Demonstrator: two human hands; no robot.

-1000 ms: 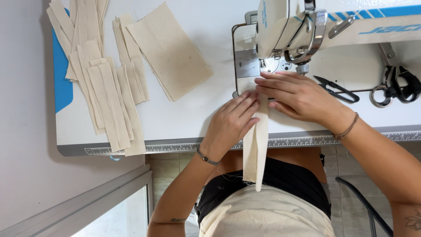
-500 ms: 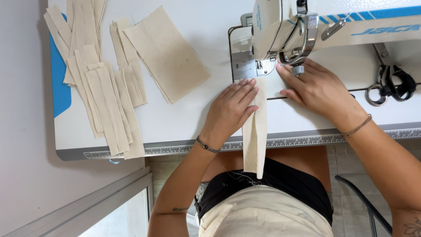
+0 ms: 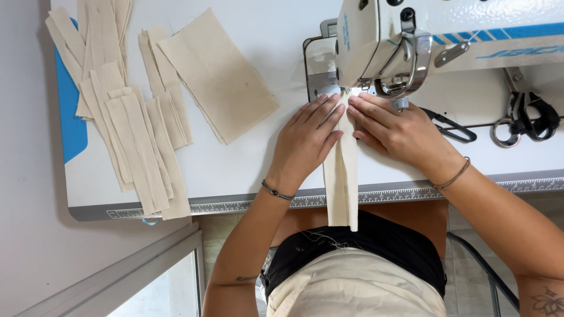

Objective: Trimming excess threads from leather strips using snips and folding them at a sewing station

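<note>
Step in hand, as I judge: guiding long narrow cream fabric strip (image 3: 342,176) under foot of white sewing machine (image 3: 411,41).

Strip lies flat on white table (image 3: 247,170), top end at needle area, lower end hangs over table edge toward lap.

Left hand (image 3: 305,138): palm down, fingers straight and together, pressing left side of strip. Not clenched, grasping nothing.

Right hand (image 3: 393,126): palm down, fingers extended, flat on right side of strip, tips near foot.

Next move calls for even push from both hands, strip kept straight, fingertips away from needle.

Loose cream strips (image 3: 135,141) and rectangular cream pieces (image 3: 220,76) lie left; black scissors (image 3: 526,117) right.
</note>
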